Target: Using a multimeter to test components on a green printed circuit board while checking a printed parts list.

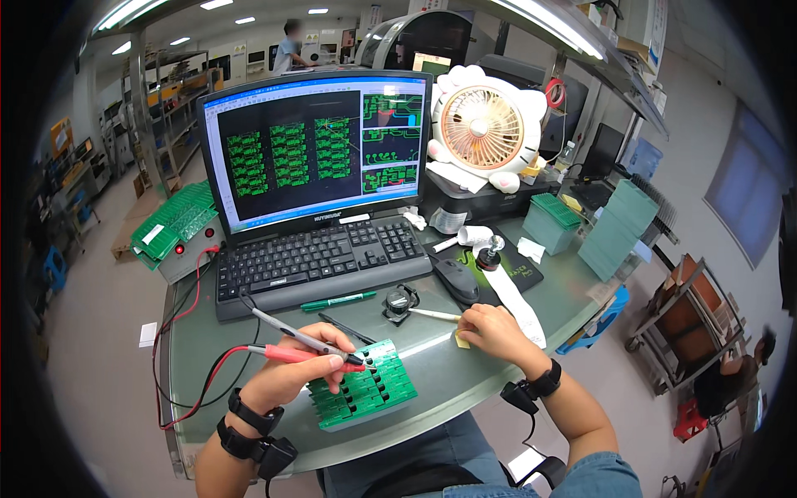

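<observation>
My left hand [307, 358] is closed around two test probes, a grey one [290, 330] and a red one [292, 354]. Their tips meet over a green circuit board panel [375, 400] with rows of black parts, at the table's near side. My right hand [496, 334] rests on the table to the right, fingers pinched together. A small yellow piece [462, 339] shows under its fingertips, and a thin white stick [436, 315] runs up to it. Whether the fingers grip either one, I cannot tell. Beside the stick sits a small black round object [399, 303].
Behind my hands stand a keyboard [320, 256] and a monitor [290, 153] showing board layouts. A green marker [339, 301], a mouse [457, 279] and a paper strip [515, 307] lie around. Green boards are stacked left [178, 220] and right [550, 224]. Probe leads [199, 398] loop along the left edge.
</observation>
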Motion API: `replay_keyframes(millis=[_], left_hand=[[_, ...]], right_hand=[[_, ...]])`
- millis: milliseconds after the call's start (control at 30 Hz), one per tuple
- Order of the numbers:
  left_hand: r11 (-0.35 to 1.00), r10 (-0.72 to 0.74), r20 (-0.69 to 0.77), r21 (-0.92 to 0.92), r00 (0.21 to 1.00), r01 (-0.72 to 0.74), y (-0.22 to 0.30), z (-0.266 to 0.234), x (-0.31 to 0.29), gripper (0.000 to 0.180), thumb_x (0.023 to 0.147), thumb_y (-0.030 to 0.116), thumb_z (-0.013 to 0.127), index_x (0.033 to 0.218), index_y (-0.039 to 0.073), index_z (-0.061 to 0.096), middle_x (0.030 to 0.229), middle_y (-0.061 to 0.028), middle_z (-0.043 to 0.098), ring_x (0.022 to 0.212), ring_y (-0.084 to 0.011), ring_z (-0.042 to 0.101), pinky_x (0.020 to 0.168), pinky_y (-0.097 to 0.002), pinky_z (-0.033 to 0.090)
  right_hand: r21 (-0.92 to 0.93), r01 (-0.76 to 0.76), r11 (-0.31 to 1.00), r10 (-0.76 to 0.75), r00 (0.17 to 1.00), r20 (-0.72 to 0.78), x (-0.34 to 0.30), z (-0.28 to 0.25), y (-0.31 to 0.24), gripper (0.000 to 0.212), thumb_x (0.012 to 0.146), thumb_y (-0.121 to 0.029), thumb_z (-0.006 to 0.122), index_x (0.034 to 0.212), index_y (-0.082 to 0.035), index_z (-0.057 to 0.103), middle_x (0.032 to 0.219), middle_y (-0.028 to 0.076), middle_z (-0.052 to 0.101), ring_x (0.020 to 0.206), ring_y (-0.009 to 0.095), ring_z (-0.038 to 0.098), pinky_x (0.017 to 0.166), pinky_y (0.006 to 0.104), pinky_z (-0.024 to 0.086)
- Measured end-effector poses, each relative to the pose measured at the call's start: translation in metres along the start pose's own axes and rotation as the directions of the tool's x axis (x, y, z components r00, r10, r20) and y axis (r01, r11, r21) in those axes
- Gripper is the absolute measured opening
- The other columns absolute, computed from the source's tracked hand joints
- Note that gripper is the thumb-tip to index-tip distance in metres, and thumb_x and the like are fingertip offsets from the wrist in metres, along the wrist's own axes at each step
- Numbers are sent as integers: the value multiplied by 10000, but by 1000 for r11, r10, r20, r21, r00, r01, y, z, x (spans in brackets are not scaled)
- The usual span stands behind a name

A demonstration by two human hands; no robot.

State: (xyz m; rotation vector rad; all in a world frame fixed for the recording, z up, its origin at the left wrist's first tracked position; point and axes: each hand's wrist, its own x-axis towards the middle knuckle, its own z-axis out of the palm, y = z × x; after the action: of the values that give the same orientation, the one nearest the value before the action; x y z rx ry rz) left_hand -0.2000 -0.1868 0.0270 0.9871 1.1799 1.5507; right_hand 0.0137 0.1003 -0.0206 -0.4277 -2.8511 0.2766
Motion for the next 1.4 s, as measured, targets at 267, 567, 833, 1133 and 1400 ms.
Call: replay_keyframes(millis=[267, 567, 833, 1133, 1400], left_hand=[[998, -45, -49, 44, 998, 48, -3, 1, 2, 224, 843, 156, 632, 993, -3, 582, 758, -54, 597, 623, -95, 577, 569, -216, 490], [998, -35, -34, 49, 999, 36, -4, 4, 4, 217, 845, 157, 623, 989, 2, 573, 739, -53, 590, 603, -90, 558, 543, -214, 462], [999, -9, -132, 40, 991, 15, -5, 4, 0, 200, 821, 145, 624, 935, 1, 545, 733, -67, 586, 562, -102, 558, 482, -223, 456], [996, 18, -121, 85, 993, -8, -10, 9, 6, 187, 870, 197, 576, 846, 20, 521, 729, -52, 547, 505, -90, 525, 406, -208, 383], [985, -79, -154, 142, 985, 101, -4, 9, 3, 179, 870, 199, 594, 867, 28, 544, 671, -31, 563, 503, -71, 517, 433, -196, 394]], right_hand=[[512, 123, 850, -122, 992, -37, 6, -39, -23, 127, 857, -142, 624, 859, -23, 578, 816, 103, 607, 740, 252, 590, 660, 361, 466], [105, 155, 982, -168, 979, 119, 21, 15, -25, 153, 828, -250, 630, 859, -108, 582, 829, 38, 622, 867, 233, 601, 717, 376, 390], [42, 158, 987, -151, 980, -128, -1, 24, -44, 400, 765, -379, 699, 1004, -96, 549, 882, 44, 588, 856, 220, 578, 699, 348, 410], [-326, -28, 945, -22, 989, -148, 15, 24, -19, 233, 748, -62, 563, 981, -74, 558, 906, 53, 559, 845, 205, 585, 667, 339, 409], [-197, -73, 978, 85, 995, 54, -1, -18, -11, 124, 740, -56, 571, 862, -78, 573, 870, 89, 574, 773, 251, 622, 612, 340, 463]])
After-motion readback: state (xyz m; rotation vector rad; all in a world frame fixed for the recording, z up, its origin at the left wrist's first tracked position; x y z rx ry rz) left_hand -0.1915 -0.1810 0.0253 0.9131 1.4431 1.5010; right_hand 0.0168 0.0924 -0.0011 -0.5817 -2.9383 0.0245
